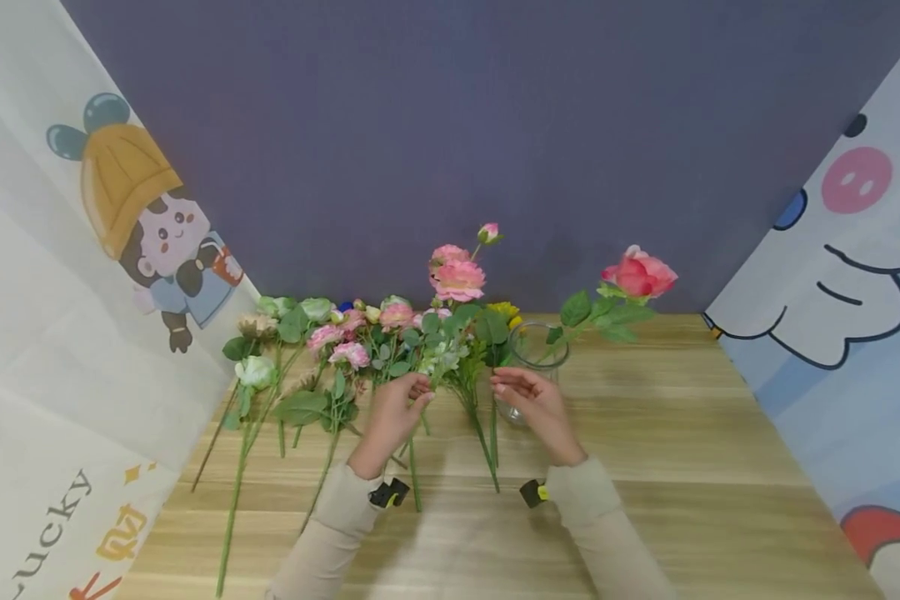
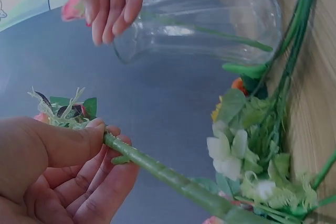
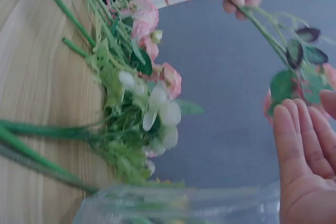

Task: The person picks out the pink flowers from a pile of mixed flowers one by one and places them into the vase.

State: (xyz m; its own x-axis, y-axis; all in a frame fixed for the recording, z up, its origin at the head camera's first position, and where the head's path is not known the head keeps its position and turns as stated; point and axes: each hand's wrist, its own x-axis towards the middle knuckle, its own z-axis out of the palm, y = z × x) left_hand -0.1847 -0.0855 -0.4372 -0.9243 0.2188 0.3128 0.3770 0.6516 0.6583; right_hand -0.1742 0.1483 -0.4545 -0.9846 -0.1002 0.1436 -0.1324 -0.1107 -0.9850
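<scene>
My left hand (image 1: pixel 396 413) pinches the green stem (image 2: pixel 163 171) of a pink artificial flower spray (image 1: pixel 459 279) between thumb and fingers. The spray has ruffled blooms and a bud (image 1: pixel 488 232), held upright above the table. My right hand (image 1: pixel 538 410) is beside it, in front of the glass vase; its fingers (image 3: pixel 310 140) are fairly straight and hold nothing, close to the spray's leaves (image 3: pixel 283 88). Behind that hand stands the clear glass vase (image 2: pixel 231 30). One large pink rose (image 1: pixel 640 273) leans out of it to the right, its stem visible through the glass.
Many artificial flowers lie on the wooden table (image 1: pixel 667 467) to the left, among them white roses (image 1: pixel 256 372) and pink blooms (image 1: pixel 350 354). White-flowered greenery (image 3: pixel 163 116) lies near the vase. Behind rises a dark panel (image 1: pixel 495 125), with printed curtains (image 1: pixel 30 275) at the sides.
</scene>
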